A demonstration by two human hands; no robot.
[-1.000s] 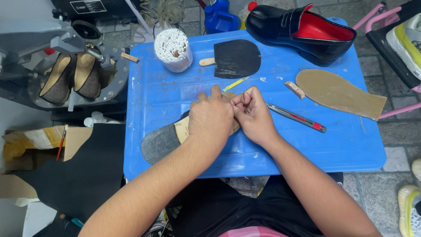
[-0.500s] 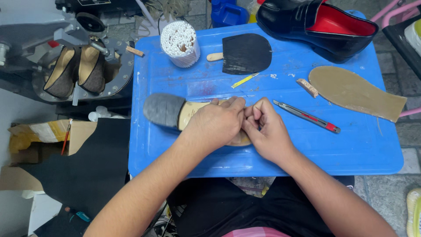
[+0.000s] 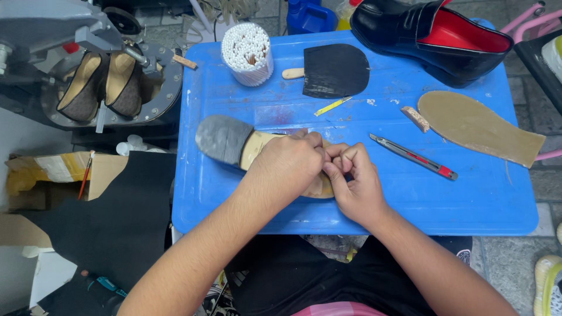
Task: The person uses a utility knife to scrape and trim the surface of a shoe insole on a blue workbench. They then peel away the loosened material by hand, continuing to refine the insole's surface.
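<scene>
I see my left hand lying knuckles-up over the middle of a shoe sole, fingers curled down and pressing on it. My right hand sits just beside it, touching it at the fingertips, with the fingers bent inward and pinching at the sole's edge where the two hands meet; what exactly sits between the fingertips is hidden from me. Both forearms come up from the near edge and angle toward each other.

The sole lies flat near the middle of the blue tray table, its grey heel end pointing far-left and clear of my hands, its tan middle mostly covered.

Just right of my right hand lies a utility knife, set diagonally. Farther right rests a tan insole, with a small tan block at its left end. At the far edge I see a black loafer with red lining, a dark flat scraper with a wooden handle, a thin yellow strip and a cup of cotton swabs. Off the table to the far left, a grey machine holds a pair of brown shoes.
</scene>
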